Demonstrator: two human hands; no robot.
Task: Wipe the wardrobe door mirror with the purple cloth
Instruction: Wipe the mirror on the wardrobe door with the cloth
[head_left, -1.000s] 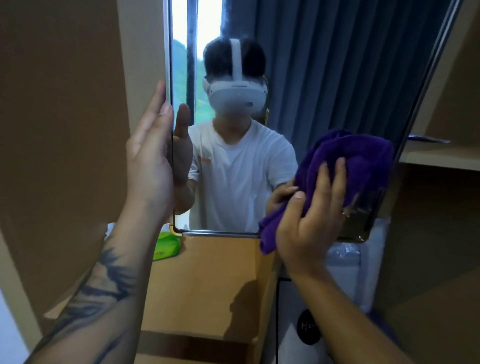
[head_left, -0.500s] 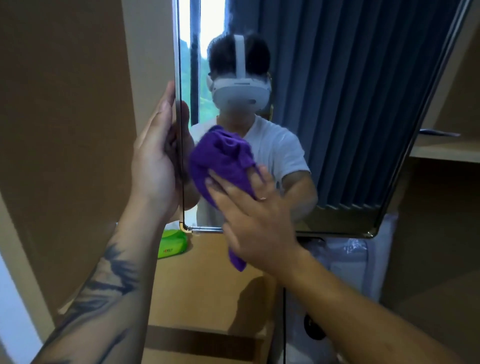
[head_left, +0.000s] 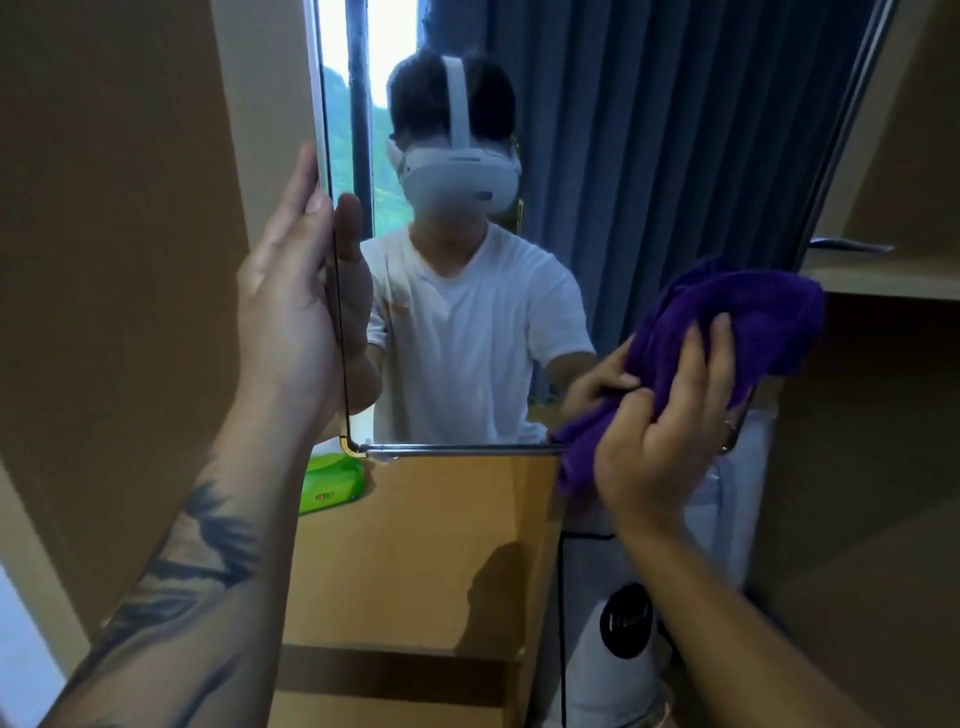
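Both hands are working on the wardrobe door: the left hand (head_left: 291, 312) is lying flat along the mirror's (head_left: 649, 156) left edge with fingers straight, steadying the panel without curling round it, while the right hand (head_left: 670, 426) is clutching the bunched purple cloth (head_left: 748, 312) and pressing it at the mirror's lower right corner. Part of the cloth is hanging below the mirror's bottom edge, over the wooden door (head_left: 431, 545). Wiping is under way, with the bottom strip being covered; whether the cloth is fully flat on the glass is hard to tell, since it is wadded. Next, I judge, the cloth needs sweeping back across or upward over unwiped glass while the left hand braces the door.
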